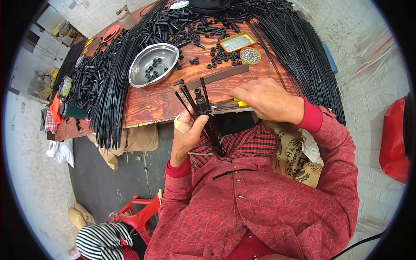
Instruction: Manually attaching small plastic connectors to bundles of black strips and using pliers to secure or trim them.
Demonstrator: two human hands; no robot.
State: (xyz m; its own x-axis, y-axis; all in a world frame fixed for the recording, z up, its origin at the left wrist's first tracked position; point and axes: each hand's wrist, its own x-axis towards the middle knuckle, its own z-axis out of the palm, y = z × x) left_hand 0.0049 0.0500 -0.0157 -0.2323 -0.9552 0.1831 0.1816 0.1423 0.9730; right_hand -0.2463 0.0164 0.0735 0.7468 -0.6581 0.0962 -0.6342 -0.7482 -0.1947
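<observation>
My left hand [186,132], with a pale bandage on the thumb side, is closed around a bundle of thin black rods [212,134]. A stepped black cylindrical fitting [199,99] stands up among the rod ends, just above my fingers. Rod tips fan out over the table edge, and the lower ends run down toward my lap. To the right, my right hand [271,102] is closed over a yellow-handled tool [241,103] that looks like pliers. Its metal end points left, close to the rods; my palm hides the rest of the handles.
A steel bowl [134,71] holds several black rings. Behind are an orange tray [222,45] of thin pins, a round dish of small metal parts [250,55] and a brown bar [221,76]. Long black rod bundles [299,52] hang over the table's sides. A red stool [141,212] stands lower left.
</observation>
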